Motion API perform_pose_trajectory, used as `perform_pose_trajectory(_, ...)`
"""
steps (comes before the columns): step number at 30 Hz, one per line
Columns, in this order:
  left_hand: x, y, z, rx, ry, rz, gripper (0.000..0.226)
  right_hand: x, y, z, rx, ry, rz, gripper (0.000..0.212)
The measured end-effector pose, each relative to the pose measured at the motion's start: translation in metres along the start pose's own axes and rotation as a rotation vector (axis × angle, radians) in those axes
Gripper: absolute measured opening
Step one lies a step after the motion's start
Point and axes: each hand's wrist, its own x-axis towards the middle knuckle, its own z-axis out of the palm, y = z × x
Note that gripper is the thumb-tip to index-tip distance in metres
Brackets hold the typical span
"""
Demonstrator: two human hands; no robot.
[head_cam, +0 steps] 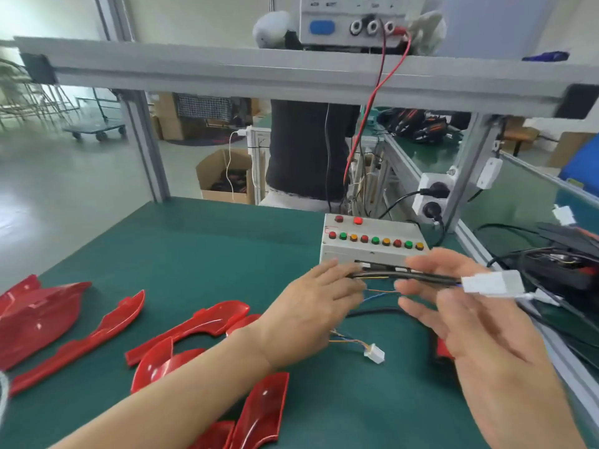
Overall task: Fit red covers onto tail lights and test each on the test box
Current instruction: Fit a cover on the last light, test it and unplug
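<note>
Mid-frame, left hand [316,306] grips the cable [418,276]; right hand [466,306] lies slack-fingered; the cable's length points rightward to its white plug [491,283], nearer the right hand.

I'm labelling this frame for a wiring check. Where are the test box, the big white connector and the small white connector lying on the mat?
test box [369,251]: head view, front edge of its grey top panel.
big white connector [491,283]: head view, middle of its housing.
small white connector [375,353]: head view, middle of its body.
</note>
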Motion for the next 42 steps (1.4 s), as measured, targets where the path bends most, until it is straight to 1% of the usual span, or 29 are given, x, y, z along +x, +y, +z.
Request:
perform_pose_trajectory(1,0.0,-0.002,0.0,-0.055,-0.014,-0.038,0.048,-0.005,0.001,-0.002,-0.018,-0.054,-0.03,0.045)
perform_pose_trajectory(2,-0.001,-0.005,-0.002,-0.17,-0.033,-0.096,0.049,-0.002,0.002,0.001,-0.09,-0.092,-0.054,0.043)
perform_pose_trajectory(3,-0.002,-0.007,-0.005,-0.355,-0.039,-0.183,0.049,-0.001,0.003,0.004,-0.183,-0.131,-0.076,0.041)
perform_pose_trajectory(5,-0.003,-0.013,-0.016,-0.805,-0.012,-0.391,0.049,0.004,0.007,0.007,-0.301,-0.196,-0.023,0.036)
perform_pose_trajectory(6,-0.004,-0.017,-0.023,-0.982,0.035,-0.493,0.05,0.003,0.009,0.006,-0.384,-0.222,0.001,0.037)
perform_pose_trajectory(7,-0.007,-0.021,-0.031,-1.092,0.109,-0.58,0.051,0.0,0.013,0.006,-0.544,-0.257,-0.077,0.038)
perform_pose_trajectory(8,-0.01,-0.026,-0.038,-1.126,0.185,-0.643,0.05,-0.003,0.017,0.005,-0.698,-0.29,-0.133,0.039)
perform_pose_trajectory(9,-0.015,-0.032,-0.043,-1.108,0.248,-0.686,0.048,-0.009,0.021,0.001,-0.802,-0.306,-0.176,0.041)
perform_pose_trajectory(10,-0.021,-0.037,-0.048,-1.065,0.286,-0.712,0.046,-0.012,0.023,0.0,-0.853,-0.317,-0.168,0.043)
perform_pose_trajectory(12,-0.035,-0.044,-0.056,-0.964,0.336,-0.748,0.042,-0.016,0.026,-0.001,-0.92,-0.321,-0.158,0.048)
perform_pose_trajectory(15,-0.061,-0.049,-0.062,-0.8,0.41,-0.828,0.036,-0.017,0.028,0.0,-1.007,-0.413,-0.177,0.053)
perform_pose_trajectory(17,-0.077,-0.049,-0.063,-0.707,0.414,-0.872,0.034,-0.022,0.029,0.002,-1.027,-0.446,-0.173,0.048)
perform_pose_trajectory(21,-0.105,-0.047,-0.06,-0.625,0.372,-0.95,0.041,-0.029,0.037,0.001,-0.981,-0.406,-0.125,0.028)
perform_pose_trajectory(24,-0.121,-0.054,-0.057,-0.599,0.429,-1.094,0.045,-0.036,0.045,0.001,-0.989,-0.387,-0.125,0.028)
perform_pose_trajectory(25,-0.124,-0.057,-0.056,-0.594,0.414,-1.132,0.045,-0.037,0.046,0.001,-1.004,-0.374,-0.119,0.026)
perform_pose_trajectory(27,-0.127,-0.059,-0.053,-0.584,0.314,-1.16,0.043,-0.036,0.048,0.002,-1.038,-0.359,-0.109,0.028)
perform_pose_trajectory(28,-0.127,-0.058,-0.051,-0.581,0.255,-1.154,0.041,-0.035,0.049,0.002,-1.048,-0.353,-0.105,0.032)
perform_pose_trajectory(30,-0.125,-0.054,-0.047,-0.592,0.172,-1.126,0.037,-0.035,0.05,0.004,-1.045,-0.32,-0.097,0.027)
perform_pose_trajectory(32,-0.12,-0.05,-0.043,-0.614,0.128,-1.098,0.035,-0.034,0.049,0.007,-0.972,-0.26,-0.032,0.021)
perform_pose_trajectory(33,-0.116,-0.049,-0.042,-0.629,0.108,-1.087,0.034,-0.033,0.048,0.007,-0.908,-0.233,0.036,0.022)
perform_pose_trajectory(35,-0.106,-0.046,-0.037,-0.654,0.063,-1.06,0.032,-0.029,0.046,0.008,-0.738,-0.181,0.19,0.02)
perform_pose_trajectory(37,-0.091,-0.042,-0.033,-0.639,0.021,-1.006,0.033,-0.021,0.042,0.007,-0.522,-0.11,0.285,0.015)
perform_pose_trajectory(40,-0.067,-0.033,-0.029,-0.616,-0.036,-0.881,0.035,-0.002,0.03,-0.004,-0.23,0.06,0.386,0.017)
perform_pose_trajectory(42,-0.052,-0.021,-0.025,-0.608,-0.074,-0.72,0.029,0.012,0.022,-0.014,-0.135,0.126,0.382,0.024)
